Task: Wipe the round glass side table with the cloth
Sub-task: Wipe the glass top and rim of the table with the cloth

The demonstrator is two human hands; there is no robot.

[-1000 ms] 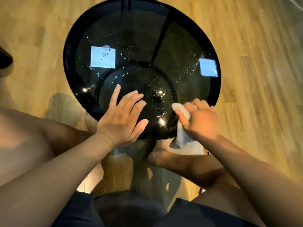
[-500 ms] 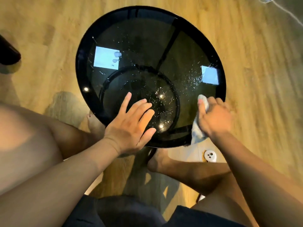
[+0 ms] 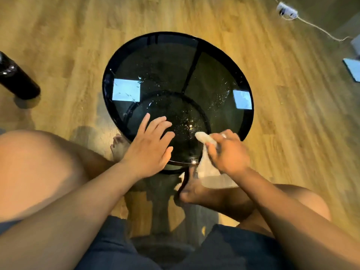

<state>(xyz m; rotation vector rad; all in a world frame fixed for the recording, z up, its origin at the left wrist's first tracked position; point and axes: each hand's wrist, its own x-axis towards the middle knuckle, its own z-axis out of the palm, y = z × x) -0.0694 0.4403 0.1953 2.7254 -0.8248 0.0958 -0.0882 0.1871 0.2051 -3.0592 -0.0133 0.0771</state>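
Observation:
The round side table [image 3: 194,61] has a dark glass top in a black rim, with water droplets scattered across its middle and right side. My left hand [image 3: 151,148] lies flat on the near edge of the glass, fingers spread, holding nothing. At the near right edge my right hand [image 3: 227,152] grips a white cloth [image 3: 204,139]. The cloth's front end presses on the glass and its tail hangs down off the rim over my foot.
A dark bottle [image 3: 15,78] stands on the wood floor at the far left. A white power strip [image 3: 287,10] with its cable lies at the top right, and a light blue object [image 3: 353,69] at the right edge. My bare legs and feet surround the table's near side.
My right hand has swept the cloth along the near rim, out to the right and back toward the middle. The view has pulled back. My left hand stays flat on the glass.

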